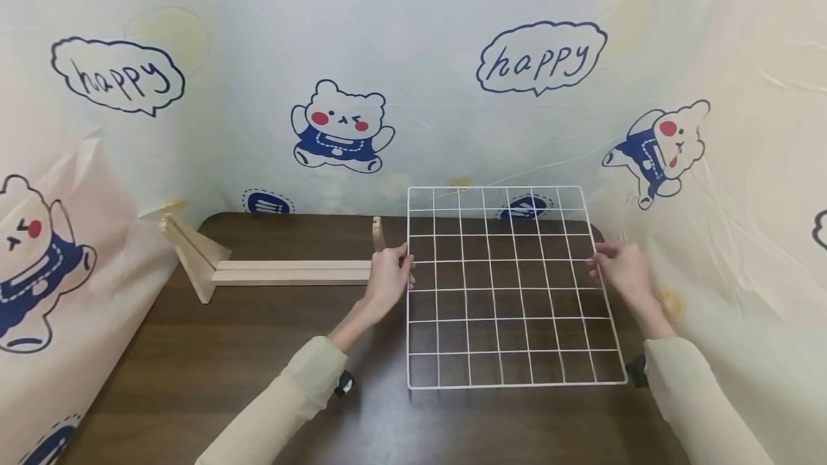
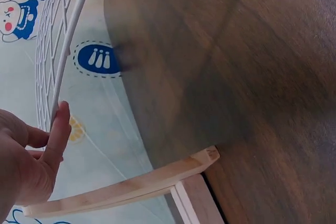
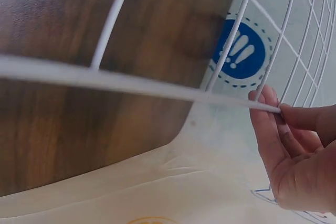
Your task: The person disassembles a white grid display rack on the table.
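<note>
A white wire grid panel (image 1: pixel 510 289) is held up over the brown table, tilted, with the tabletop showing through its squares. My left hand (image 1: pixel 389 275) grips its left edge rod between thumb and fingers. On the opposite edge, my right hand (image 1: pixel 622 271) pinches the rod, as the right wrist view also shows around the white rod (image 3: pixel 184 93). Left of the panel lies a pale wooden frame: a crossbar (image 1: pixel 291 273) joins a triangular end piece (image 1: pixel 197 257) to a second upright (image 1: pixel 377 232), partly hidden behind my left hand.
The brown wooden table (image 1: pixel 226 379) runs back to a hanging cloth (image 1: pixel 426 92) printed with bears and "happy" bubbles. This cloth also flanks the table at left and right. Dark bands sit at both wrists.
</note>
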`<state>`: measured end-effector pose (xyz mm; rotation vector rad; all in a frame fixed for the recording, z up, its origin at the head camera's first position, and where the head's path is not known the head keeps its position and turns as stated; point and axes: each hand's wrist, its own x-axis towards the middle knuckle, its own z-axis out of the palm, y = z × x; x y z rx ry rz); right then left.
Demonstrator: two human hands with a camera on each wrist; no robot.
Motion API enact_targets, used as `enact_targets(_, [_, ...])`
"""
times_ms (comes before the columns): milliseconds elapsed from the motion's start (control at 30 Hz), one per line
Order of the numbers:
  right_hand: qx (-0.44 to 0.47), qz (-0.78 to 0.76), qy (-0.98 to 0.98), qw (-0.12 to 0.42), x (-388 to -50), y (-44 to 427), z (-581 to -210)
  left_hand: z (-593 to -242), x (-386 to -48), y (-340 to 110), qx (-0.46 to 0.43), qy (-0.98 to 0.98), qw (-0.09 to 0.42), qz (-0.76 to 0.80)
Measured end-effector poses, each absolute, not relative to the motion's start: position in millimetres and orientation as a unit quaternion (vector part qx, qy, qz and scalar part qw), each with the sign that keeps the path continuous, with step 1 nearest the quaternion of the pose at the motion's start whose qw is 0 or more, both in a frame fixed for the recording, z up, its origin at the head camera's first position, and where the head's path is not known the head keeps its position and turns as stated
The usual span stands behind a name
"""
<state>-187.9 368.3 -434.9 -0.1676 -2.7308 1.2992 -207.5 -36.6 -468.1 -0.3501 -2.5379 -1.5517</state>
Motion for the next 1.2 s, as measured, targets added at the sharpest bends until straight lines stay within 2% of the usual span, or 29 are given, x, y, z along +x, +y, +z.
enact_targets(300, [-0.070,0.416,-0.906,0.029,-195,379,-450,-464,-211,-27,-0.143,-0.931,0.099,-0.322])
enact_targets(600, [-0.084,0.413,-0.907,0.012,-197,387,-457,-464,-219,-15,-0.101,-0.937,0.074,-0.325])
enact_targets(1200, [-0.080,0.372,-0.925,0.003,-210,391,-491,-493,-232,-1,-0.047,-0.958,0.047,-0.278])
